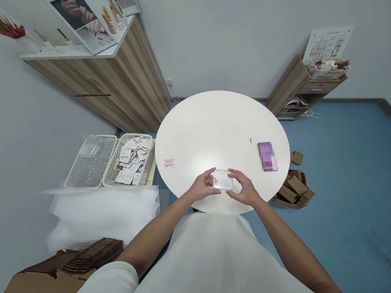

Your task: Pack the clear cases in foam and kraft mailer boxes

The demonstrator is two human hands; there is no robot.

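Observation:
Over the near edge of the white round table, a small clear plastic box is held between my two hands. My left hand grips its left side with thumb and fingers. On its right side, my right hand pinches it the same way. The box looks see-through; I cannot make out what is inside. Left of my hands lies a small card with pinkish-red patterns, flat on the table. A purple item, blurred over, rests near the table's right edge.
Left of the table stand a white basket full of cards and another basket with clear plastic boxes. White foam sheets and folded cardboard lie nearer me. Small cardboard boxes sit on the floor at right.

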